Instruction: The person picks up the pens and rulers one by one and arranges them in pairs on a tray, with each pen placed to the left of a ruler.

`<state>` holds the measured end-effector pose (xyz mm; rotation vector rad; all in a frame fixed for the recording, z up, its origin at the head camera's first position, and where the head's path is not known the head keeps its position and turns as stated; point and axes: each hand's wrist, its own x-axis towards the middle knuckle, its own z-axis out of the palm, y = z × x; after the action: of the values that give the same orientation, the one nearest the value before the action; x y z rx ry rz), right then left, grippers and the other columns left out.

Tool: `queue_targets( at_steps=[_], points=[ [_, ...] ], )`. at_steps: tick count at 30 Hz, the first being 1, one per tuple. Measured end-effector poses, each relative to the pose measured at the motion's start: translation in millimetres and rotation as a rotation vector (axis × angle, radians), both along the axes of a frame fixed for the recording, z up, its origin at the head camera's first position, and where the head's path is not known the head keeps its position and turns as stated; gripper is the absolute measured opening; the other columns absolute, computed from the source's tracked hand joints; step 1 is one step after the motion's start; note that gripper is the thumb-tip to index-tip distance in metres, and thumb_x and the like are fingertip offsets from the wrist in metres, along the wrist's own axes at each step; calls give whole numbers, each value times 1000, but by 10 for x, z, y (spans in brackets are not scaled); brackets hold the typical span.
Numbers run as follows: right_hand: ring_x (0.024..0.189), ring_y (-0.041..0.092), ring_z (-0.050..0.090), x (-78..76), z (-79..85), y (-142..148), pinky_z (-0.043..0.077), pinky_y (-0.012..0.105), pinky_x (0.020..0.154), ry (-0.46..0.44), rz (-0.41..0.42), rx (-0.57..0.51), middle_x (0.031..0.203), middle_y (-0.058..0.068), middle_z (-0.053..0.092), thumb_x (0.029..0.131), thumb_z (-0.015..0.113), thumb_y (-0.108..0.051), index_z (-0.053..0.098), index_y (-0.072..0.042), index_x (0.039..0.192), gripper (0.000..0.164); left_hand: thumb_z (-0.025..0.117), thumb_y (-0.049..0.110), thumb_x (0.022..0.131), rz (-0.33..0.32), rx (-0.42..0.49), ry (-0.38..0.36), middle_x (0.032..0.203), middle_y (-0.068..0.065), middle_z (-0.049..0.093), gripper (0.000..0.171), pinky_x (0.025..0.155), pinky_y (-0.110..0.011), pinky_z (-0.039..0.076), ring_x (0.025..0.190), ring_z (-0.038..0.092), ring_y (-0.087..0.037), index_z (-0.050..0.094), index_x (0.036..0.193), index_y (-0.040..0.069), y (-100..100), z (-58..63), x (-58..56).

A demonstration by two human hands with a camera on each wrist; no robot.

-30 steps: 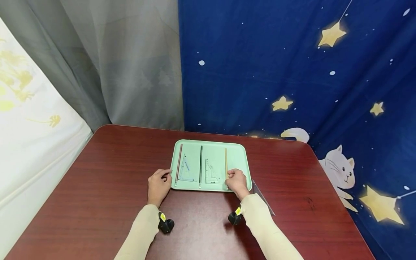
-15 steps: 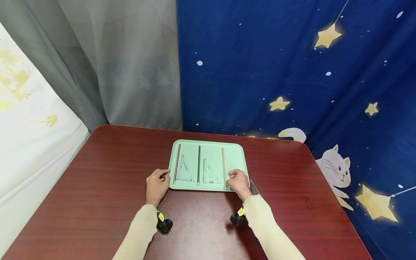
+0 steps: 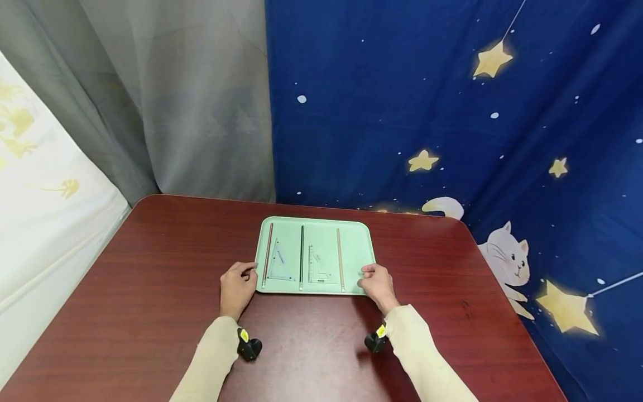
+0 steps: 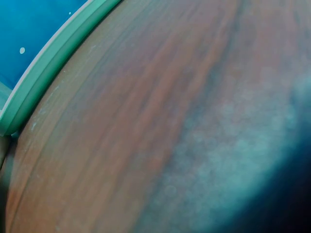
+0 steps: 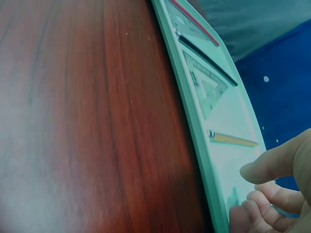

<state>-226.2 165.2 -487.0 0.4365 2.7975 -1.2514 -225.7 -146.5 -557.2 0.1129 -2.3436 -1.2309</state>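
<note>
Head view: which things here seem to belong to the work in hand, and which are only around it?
Likely part of the work: green tray, red pencil, black pencil, yellow pencil, blue-printed set square, dark-printed set square; the left hand is at the tray's left edge.

Likely only surroundings: reddish-brown table, gray curtain, blue star-patterned curtain, white flower-patterned cloth.

Perhaps a home: starry curtain point(image 3: 346, 123), reddish table point(image 3: 150, 296)

Mint-green tray point(image 3: 356, 245); red pencil point(image 3: 268, 255), black pencil point(image 3: 302, 257), yellow pencil point(image 5: 233, 139); star-patterned blue curtain point(image 3: 351, 111)
</note>
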Motion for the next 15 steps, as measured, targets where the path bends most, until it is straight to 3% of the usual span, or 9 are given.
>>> queue_targets(
  at_steps=[15],
  points=[
    [83, 26, 57, 227, 3, 394, 44, 32, 71, -29, -55, 86, 88, 11, 63, 58, 74, 1, 65, 0, 104, 47, 58, 4, 84, -9, 4, 0, 87, -9, 70, 20, 65, -35, 53, 72, 67, -20, 76, 93, 5, -7, 7, 12]
  ],
)
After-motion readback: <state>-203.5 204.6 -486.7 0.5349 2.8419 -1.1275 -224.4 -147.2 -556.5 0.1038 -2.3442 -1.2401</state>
